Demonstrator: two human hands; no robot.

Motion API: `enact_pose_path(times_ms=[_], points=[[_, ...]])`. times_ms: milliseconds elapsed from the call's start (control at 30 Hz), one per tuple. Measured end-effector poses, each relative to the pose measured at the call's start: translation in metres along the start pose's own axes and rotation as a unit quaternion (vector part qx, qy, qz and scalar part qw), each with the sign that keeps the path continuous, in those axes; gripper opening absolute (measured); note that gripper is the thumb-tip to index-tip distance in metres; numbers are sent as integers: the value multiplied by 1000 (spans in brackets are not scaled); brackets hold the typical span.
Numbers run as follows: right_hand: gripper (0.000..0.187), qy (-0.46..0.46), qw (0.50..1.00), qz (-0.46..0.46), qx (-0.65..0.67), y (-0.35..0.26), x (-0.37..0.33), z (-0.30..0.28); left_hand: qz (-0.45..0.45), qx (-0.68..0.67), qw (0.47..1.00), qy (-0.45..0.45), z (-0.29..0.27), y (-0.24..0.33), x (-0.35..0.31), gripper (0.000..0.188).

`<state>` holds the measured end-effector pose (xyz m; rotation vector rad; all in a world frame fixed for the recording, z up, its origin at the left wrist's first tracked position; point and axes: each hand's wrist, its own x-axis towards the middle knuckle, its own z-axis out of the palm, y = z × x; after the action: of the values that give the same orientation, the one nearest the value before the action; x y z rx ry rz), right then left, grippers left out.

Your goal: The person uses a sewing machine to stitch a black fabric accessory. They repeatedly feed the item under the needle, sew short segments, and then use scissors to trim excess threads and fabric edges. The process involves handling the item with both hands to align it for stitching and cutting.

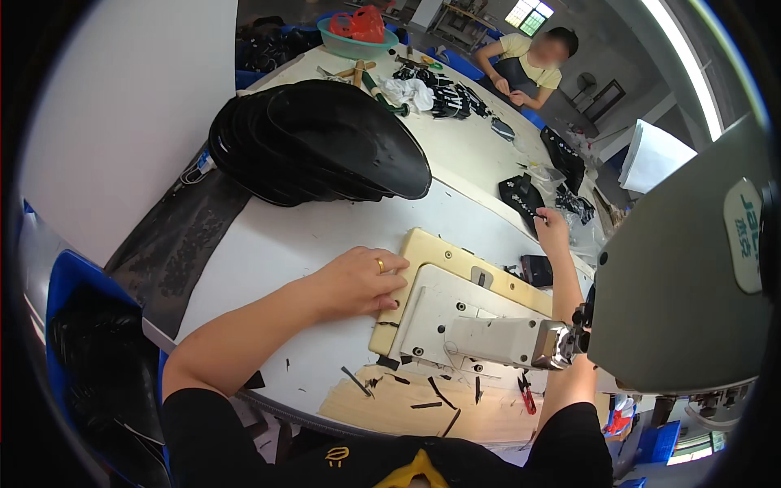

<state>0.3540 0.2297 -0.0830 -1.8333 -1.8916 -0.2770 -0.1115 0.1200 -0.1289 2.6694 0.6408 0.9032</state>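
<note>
My left hand (366, 282), with a ring on one finger, rests at the left edge of the cream frame (464, 262) around the sewing machine bed (431, 317). Its fingers are bent against the frame, and I see nothing held in them. Reaching past the frame's far side, my right hand (553, 231) pinches the near edge of a flat black piece with small white marks (521, 198). Part of my right forearm is hidden behind the machine's metal head (558, 343). Red-handled thread snips (527, 394) lie near that forearm.
A tall stack of curved black pieces (325, 138) stands at the left. Black scraps (439, 392) litter the near edge. The grey-green machine body (683, 268) fills the right. Across the table, a person (529, 65) works beside tools, a basin (358, 42) and more black pieces (563, 159).
</note>
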Motion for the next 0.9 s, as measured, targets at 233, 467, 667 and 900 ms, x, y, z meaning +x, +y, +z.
enact_pose_path(times_ms=[233, 467, 667, 900], points=[[70, -227, 966, 112, -50, 12, 44, 22, -70, -24, 997, -15, -7, -5, -3, 25], [45, -164, 968, 89, -170, 39, 41, 16, -102, -42, 994, -5, -8, -6, -1, 24], [30, 246, 959, 137, 24, 42, 7, -53, -142, -65, 988, -7, -9, -6, 2, 24], [25, 328, 904, 169, 216, -12, -160, -153, -103, -61, 993, 24, -4, -11, 4, 18]])
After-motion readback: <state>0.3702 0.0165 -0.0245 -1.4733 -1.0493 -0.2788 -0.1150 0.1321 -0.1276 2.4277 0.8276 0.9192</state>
